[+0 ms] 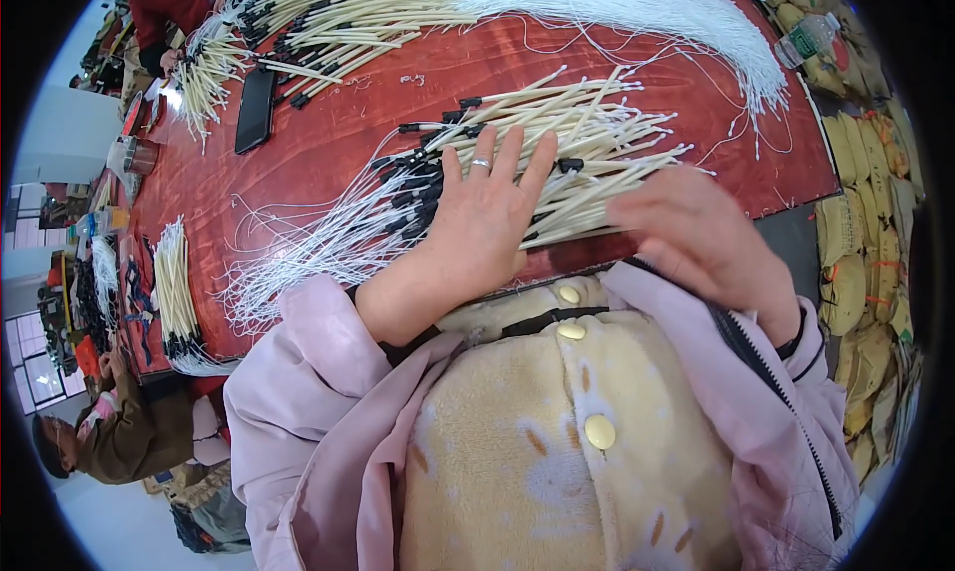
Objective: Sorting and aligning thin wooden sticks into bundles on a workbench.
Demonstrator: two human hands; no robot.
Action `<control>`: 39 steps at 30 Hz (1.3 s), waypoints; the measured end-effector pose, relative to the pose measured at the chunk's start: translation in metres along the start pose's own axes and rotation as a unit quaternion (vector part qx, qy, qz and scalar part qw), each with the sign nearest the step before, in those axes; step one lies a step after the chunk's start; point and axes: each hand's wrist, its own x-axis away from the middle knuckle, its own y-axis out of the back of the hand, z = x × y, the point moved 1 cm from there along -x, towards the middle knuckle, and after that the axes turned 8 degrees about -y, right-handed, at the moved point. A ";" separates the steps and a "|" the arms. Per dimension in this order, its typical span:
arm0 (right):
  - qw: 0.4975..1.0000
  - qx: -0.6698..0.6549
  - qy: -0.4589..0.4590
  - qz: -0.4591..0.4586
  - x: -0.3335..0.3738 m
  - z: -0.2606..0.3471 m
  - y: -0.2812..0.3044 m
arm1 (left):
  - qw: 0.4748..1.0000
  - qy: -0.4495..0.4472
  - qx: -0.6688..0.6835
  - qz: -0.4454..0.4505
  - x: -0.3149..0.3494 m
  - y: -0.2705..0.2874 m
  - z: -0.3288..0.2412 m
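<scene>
A loose pile of thin cream-coloured sticks with black ends and long white strings lies on the red table in front of me. My left hand, a ring on one finger, rests flat across the pile with its fingers spread. The black ends show just left of that hand. My right hand is at the pile's right end, near the pale stick tips; it is smeared by motion, so its fingers and anything in them are unclear.
Along the red table's far side lies a larger heap of sticks with white strings. A black phone is at the left, and another bundle lies near the left edge. Stacked sacks stand to the right. Other people sit nearby.
</scene>
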 end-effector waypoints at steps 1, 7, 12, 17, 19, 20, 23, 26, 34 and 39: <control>0.998 -0.044 0.004 0.033 0.002 0.007 -0.007 | 1.000 0.003 -0.001 -0.003 -0.002 -0.001 0.003; 0.945 -0.261 -0.153 0.125 0.020 0.024 -0.033 | 1.000 0.013 -0.007 -0.010 -0.005 0.000 0.008; 0.793 -0.505 -0.305 0.155 0.011 0.039 -0.050 | 1.000 0.005 -0.019 -0.021 -0.006 -0.002 0.009; 0.679 -0.548 -0.445 0.201 -0.009 0.043 -0.063 | 0.999 0.001 -0.027 -0.021 -0.005 0.003 0.010; 0.661 -0.567 -0.452 0.193 -0.013 0.040 -0.068 | 0.999 -0.005 -0.026 -0.029 -0.004 0.003 0.011; 0.642 -0.585 -0.459 0.189 -0.016 0.038 -0.071 | 0.999 -0.009 -0.027 -0.031 -0.005 0.004 0.012; 0.615 -0.612 -0.464 0.180 -0.025 0.038 -0.075 | 0.999 -0.014 -0.027 -0.038 -0.004 0.007 0.012; 0.601 -0.627 -0.465 0.172 -0.034 0.034 -0.079 | 0.998 -0.040 0.007 -0.037 0.001 0.011 0.016; 0.498 -0.720 -0.464 0.132 -0.026 0.008 -0.104 | 0.958 -0.179 0.225 -0.006 -0.059 0.047 0.064; 0.470 -0.731 -0.476 0.133 -0.027 0.001 -0.111 | 0.963 -0.236 0.126 -0.045 -0.078 0.021 0.047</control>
